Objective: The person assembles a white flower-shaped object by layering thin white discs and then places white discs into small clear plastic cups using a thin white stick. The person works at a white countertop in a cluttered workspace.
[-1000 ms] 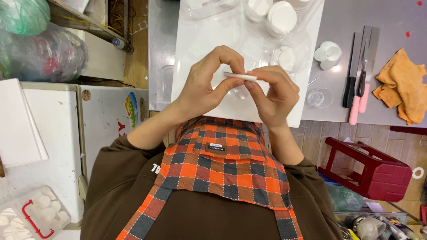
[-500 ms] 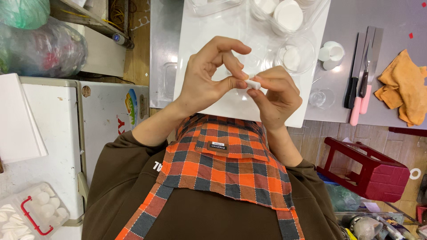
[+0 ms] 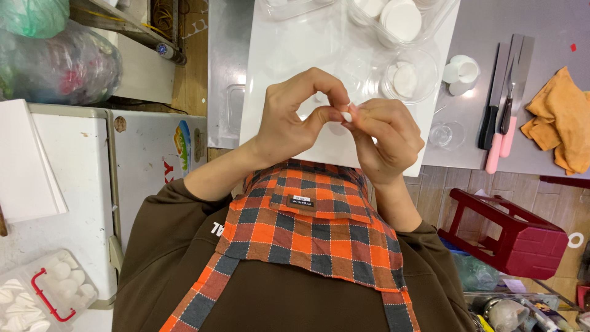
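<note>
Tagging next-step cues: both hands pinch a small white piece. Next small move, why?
Likely ease the fingertips apart a little to expose the small white piece: left hand and right hand both pinch it above the white board, and their fingers hide nearly all of it.

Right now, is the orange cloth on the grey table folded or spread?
Neither: the orange cloth lies crumpled in a loose heap on the grey table, with uneven creases.
</note>
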The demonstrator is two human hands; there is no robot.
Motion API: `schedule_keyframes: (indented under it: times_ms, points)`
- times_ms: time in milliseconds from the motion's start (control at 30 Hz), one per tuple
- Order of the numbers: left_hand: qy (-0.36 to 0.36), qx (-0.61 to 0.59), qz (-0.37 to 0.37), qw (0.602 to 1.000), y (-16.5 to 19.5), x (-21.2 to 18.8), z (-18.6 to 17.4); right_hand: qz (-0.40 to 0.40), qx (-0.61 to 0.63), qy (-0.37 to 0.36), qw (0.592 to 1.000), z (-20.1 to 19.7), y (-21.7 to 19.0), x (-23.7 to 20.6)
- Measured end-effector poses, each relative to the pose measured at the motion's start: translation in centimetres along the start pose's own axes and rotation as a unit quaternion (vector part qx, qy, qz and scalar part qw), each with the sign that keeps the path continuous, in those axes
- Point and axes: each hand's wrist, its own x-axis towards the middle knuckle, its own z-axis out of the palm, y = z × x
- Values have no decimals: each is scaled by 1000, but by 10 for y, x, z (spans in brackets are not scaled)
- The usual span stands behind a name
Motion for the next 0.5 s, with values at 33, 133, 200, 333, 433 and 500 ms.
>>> schedule_keyframes:
  times_ms: [33, 133, 200, 333, 433, 500]
  points:
    - [9, -1, -7, 1000, -1, -1, 2, 0, 0, 1, 1000, 0, 0, 0]
    - [32, 1, 15, 999, -3, 0, 3, 4, 4, 1, 1000, -3, 0, 3]
    - [26, -14, 29, 999, -4, 2, 1, 14, 8, -2, 1000, -6, -1, 6]
    - [-19, -36, 15, 999, -3, 6, -6, -2, -41, -26, 999, -13, -3, 13]
    - [-34, -33, 5, 999, -3, 7, -6, 0, -74, -58, 996, -19, -4, 18]
    - [-40, -36, 2, 999, -4, 8, -5, 8, -95, -72, 993, -23, -6, 20]
